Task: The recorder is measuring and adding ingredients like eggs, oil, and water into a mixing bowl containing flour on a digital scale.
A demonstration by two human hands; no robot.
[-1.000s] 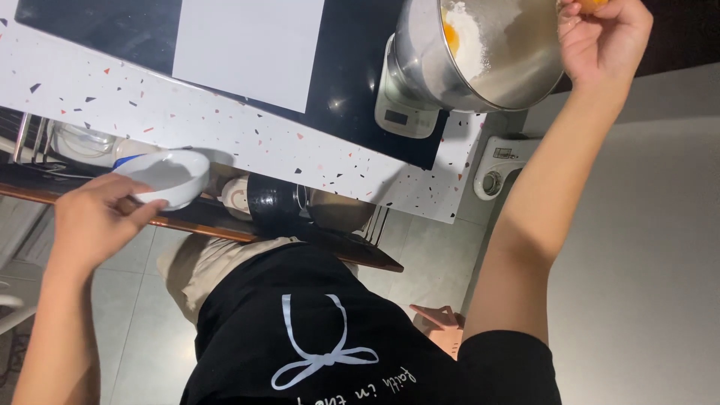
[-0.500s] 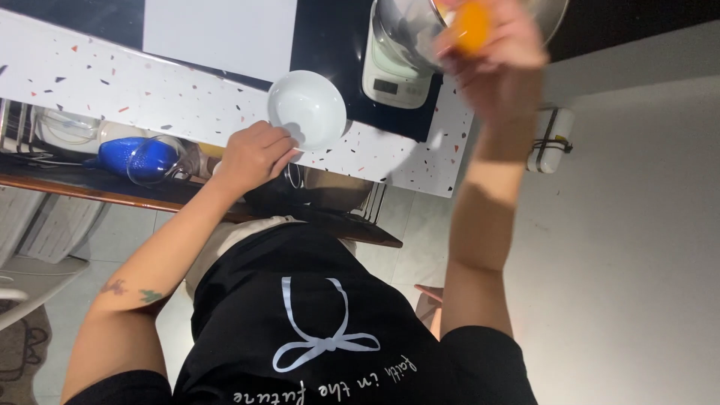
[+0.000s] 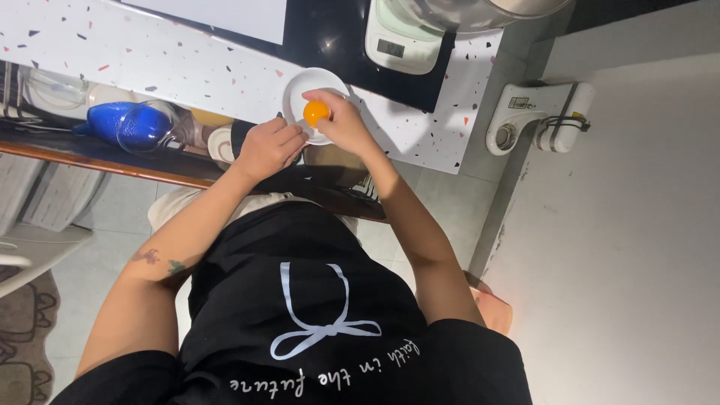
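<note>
Egg yolk [image 3: 316, 113] sits cupped in the curled fingers of the right hand [image 3: 341, 120], directly over the small white bowl [image 3: 296, 88] so drips land inside. The left hand [image 3: 270, 146] closes its fingers on the bowl's near rim, steadying it on the speckled counter [image 3: 150, 60] just before the kitchen scale [image 3: 401, 41].

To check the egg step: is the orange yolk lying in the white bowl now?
No, the right hand holds the orange yolk just above the white bowl.
</note>
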